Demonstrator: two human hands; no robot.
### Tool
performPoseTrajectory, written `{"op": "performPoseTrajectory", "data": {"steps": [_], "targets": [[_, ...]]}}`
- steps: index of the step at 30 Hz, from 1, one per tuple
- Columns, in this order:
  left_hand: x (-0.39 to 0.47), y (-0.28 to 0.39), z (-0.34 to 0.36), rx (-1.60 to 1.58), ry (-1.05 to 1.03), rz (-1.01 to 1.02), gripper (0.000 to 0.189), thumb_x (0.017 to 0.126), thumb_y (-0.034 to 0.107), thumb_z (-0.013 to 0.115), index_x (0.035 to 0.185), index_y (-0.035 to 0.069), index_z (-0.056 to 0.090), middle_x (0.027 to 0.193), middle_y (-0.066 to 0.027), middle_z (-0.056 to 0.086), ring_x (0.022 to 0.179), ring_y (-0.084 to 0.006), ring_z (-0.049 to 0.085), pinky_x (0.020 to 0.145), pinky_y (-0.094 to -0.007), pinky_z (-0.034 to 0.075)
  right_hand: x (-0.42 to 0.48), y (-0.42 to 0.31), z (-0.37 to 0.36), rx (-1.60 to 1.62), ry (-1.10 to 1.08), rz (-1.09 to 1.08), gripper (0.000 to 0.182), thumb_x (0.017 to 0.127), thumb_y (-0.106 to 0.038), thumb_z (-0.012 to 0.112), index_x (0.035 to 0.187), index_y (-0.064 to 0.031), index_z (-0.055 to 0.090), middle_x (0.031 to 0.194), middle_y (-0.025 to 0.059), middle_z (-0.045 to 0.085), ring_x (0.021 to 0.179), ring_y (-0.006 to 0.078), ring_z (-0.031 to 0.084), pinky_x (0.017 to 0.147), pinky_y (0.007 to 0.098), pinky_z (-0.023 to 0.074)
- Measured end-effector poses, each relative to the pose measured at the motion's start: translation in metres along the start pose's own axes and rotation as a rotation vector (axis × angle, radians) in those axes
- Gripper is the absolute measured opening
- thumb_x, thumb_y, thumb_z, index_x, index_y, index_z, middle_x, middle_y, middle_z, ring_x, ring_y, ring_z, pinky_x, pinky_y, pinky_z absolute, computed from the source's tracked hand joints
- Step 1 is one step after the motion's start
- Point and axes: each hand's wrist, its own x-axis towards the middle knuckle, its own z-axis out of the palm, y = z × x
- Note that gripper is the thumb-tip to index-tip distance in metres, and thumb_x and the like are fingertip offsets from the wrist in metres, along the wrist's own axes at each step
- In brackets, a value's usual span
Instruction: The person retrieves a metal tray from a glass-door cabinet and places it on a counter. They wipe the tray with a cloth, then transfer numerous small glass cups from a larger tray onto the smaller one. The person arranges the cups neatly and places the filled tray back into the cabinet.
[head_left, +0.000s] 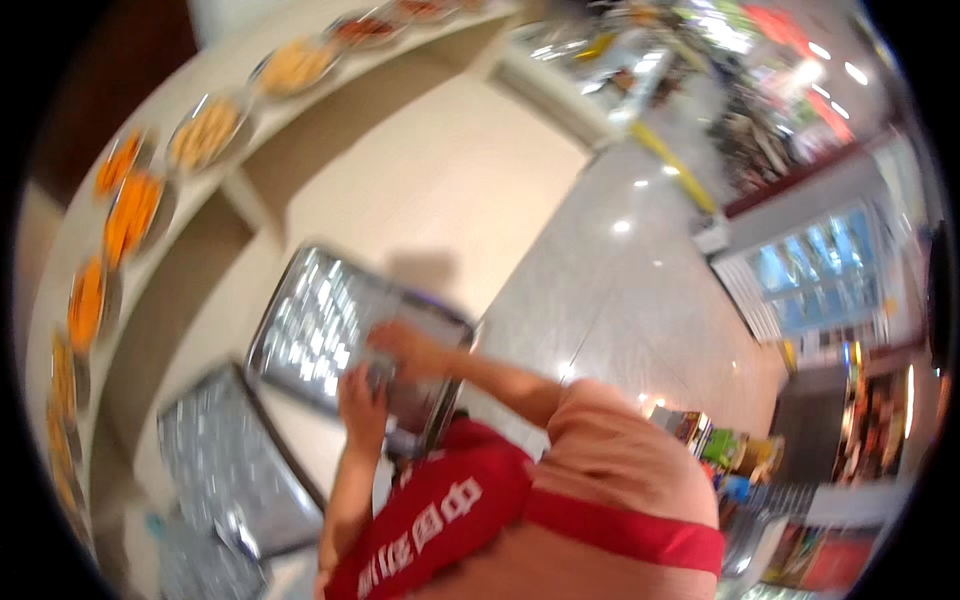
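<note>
A dark-rimmed rectangular tray (439, 296) lies on the pale counter, with rows of shiny silvery pieces (311, 322) at its left side. My left hand (364, 405) is over the tray's near edge, fingers pointing into it. Close by, my right hand (409, 351) reaches in from the right over the tray's middle. Something small and greyish shows between the two hands, too blurred to name. Motion blur hides whether either hand grips anything. To the lower left lies a second dark-edged tray (289, 529) with greyish shiny contents.
Round dishes of orange sticks (131, 217) and yellowish pieces (206, 133) line the raised ledge (262, 127). Clear plastic (199, 562) lies at the lower left. Beyond the counter's edge are a grey floor (615, 285), a lit display cabinet (817, 262) and stacked colourful goods (720, 446).
</note>
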Motion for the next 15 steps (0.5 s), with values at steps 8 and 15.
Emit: {"op": "performPoseTrajectory", "data": {"steps": [8, 15], "targets": [[0.051, 0.044, 0.03, -0.243, -0.081, -0.06, 0.06, 0.068, 0.01, 0.066, 0.121, 0.002, 0.04, 0.108, -0.0197, 0.046, 0.102, -0.0377, 0.045, 0.087, -0.0439, 0.038, -0.022, 0.01, -0.014, 0.024, 0.166, 0.205, 0.044, 0.058, -0.008, 0.068, 0.099, -0.0033, 0.05, 0.1, 0.0153, 0.049, 0.097, 0.0343, 0.048, 0.084, 0.042, 0.0401], [0.013, 0.028, -0.005, -0.101, -0.013, -0.031, 0.056, 0.074, 0.008, 0.062, 0.125, 0.003, 0.039, 0.115, -0.0212, 0.043, 0.108, -0.0374, 0.044, 0.092, -0.0407, 0.038, 0.02, 0.069, 0.029, -0.241, 0.367, 0.513, 0.059, 0.073, -0.019, 0.065, 0.121, 0.004, 0.04, 0.126, 0.0261, 0.04, 0.114, 0.0399, 0.042, 0.096, 0.0428, 0.0365]]}}
